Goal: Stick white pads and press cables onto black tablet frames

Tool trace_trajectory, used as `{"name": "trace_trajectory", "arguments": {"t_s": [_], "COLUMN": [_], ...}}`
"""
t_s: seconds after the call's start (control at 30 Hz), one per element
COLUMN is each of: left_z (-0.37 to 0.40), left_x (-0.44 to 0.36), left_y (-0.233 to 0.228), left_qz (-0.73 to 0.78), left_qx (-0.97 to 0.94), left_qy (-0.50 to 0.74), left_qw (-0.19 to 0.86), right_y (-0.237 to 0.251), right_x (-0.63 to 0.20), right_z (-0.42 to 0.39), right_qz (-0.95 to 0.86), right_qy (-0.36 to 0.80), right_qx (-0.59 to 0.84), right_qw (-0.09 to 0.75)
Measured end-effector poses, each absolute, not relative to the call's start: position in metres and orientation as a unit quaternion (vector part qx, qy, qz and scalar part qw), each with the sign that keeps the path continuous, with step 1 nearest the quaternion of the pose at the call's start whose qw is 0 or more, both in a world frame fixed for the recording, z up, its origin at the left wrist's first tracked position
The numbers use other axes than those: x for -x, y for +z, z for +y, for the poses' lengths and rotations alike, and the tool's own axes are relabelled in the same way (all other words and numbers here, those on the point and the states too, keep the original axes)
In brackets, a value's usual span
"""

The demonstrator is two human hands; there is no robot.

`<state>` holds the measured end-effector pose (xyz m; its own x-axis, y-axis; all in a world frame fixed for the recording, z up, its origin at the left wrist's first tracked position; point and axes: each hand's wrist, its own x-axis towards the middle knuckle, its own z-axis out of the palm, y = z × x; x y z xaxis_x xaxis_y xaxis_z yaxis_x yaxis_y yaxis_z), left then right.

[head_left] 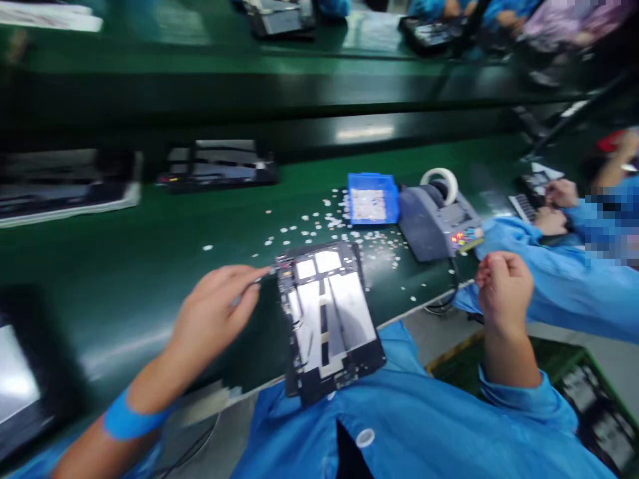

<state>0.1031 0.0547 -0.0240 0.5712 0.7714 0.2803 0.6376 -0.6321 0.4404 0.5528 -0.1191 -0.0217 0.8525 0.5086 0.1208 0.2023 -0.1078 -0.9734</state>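
Opened tablet [327, 313] on counter [150, 266]: left hand [214, 319] pinching tweezers [252, 285] at its corner, right hand [504, 286] loosely closed, empty, near tape dispenser [439, 219]; work unfinished

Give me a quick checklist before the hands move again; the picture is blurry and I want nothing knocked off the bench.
1. Left hand has its thin tool at the top left corner of the open tablet: ok.
2. Tablet fully on the green bench: not ok, its near end overhangs the edge against the blue coat.
3. Right hand off the tablet: ok, raised off to the right, fingers curled; whether it holds anything, cannot tell.
4. Blue tray and tape dispenser out of the way: ok, behind the tablet.
5. Small white scraps off the tablet: cannot tell, too blurred.
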Motion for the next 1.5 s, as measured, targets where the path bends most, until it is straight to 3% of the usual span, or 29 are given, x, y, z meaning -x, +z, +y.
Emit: {"name": "trace_trajectory", "arguments": {"t_s": [0.1, 0.23, 0.53, 0.63, 0.83, 0.97, 1.03, 1.13, 1.27, 1.5], "left_z": [0.058, 0.057, 0.037, 0.026, 0.02, 0.026, 0.029, 0.035, 0.042, 0.043], "left_x": [-0.113, -0.135, -0.136, -0.148, -0.198, -0.191, -0.174, -0.144, -0.125, -0.132], "left_y": [-0.022, -0.006, 0.01, 0.014, 0.016, 0.012, 0.012, 0.013, 0.004, -0.019], "left_qz": [0.389, 0.357, 0.411, 0.416, 0.427, 0.432, 0.449, 0.471, 0.406, 0.342], "left_qx": [-0.875, -0.887, -0.842, -0.812, -0.676, -0.611, -0.599, -0.657, -0.837, -0.931], "left_qy": [0.248, 0.243, 0.283, 0.299, 0.277, 0.317, 0.359, 0.37, 0.235, 0.096], "left_qw": [0.146, 0.164, 0.206, 0.281, 0.533, 0.582, 0.557, 0.458, 0.28, 0.083], "right_y": [-0.038, -0.054, -0.045, -0.035, -0.014, -0.01, -0.013, -0.02, -0.03, -0.039], "right_x": [-0.585, -0.589, -0.552, -0.497, -0.387, -0.36, -0.363, -0.38, -0.392, -0.38], "right_z": [-0.125, -0.11, -0.112, -0.105, -0.054, -0.034, -0.027, -0.014, 0.01, 0.032], "right_qz": [-0.126, -0.118, -0.121, -0.188, -0.383, -0.483, -0.541, -0.665, -0.804, -0.889], "right_qy": [0.253, 0.343, 0.353, 0.394, 0.483, 0.479, 0.442, 0.286, 0.097, -0.032], "right_qx": [0.729, 0.703, 0.662, 0.648, 0.592, 0.563, 0.566, 0.576, 0.512, 0.426], "right_qw": [0.623, 0.612, 0.65, 0.624, 0.518, 0.471, 0.437, 0.38, 0.286, 0.166]}}
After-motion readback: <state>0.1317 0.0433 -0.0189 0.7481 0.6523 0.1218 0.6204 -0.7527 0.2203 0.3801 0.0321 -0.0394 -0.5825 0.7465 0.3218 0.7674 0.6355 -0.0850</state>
